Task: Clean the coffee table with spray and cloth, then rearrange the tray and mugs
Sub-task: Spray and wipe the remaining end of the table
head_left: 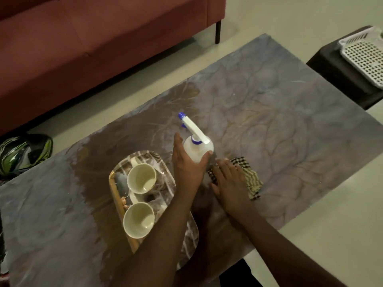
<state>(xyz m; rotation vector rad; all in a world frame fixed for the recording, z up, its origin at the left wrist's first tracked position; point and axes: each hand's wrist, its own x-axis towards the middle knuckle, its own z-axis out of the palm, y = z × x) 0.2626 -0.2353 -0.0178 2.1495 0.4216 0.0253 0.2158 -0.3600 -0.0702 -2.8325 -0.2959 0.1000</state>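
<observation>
Left hand [187,162] grips the upright spray bottle [198,149]; at its 3 o'clock, right hand [229,181] presses flat-fingered on the checked cloth [251,181].

Single head-worn wide-angle view, looking forward and steeply down onto the desk [269,96] from above its near long edge. Close: forearms enter from the bottom of the picture, with the left hand [186,164] and right hand [230,183] near the middle. Tilted, so the desk runs diagonally from lower left to upper right. Beyond the far edge, a sofa [93,38] and floor [279,17]; past the right end, a basket [366,52]. No second view to overlap with.
</observation>
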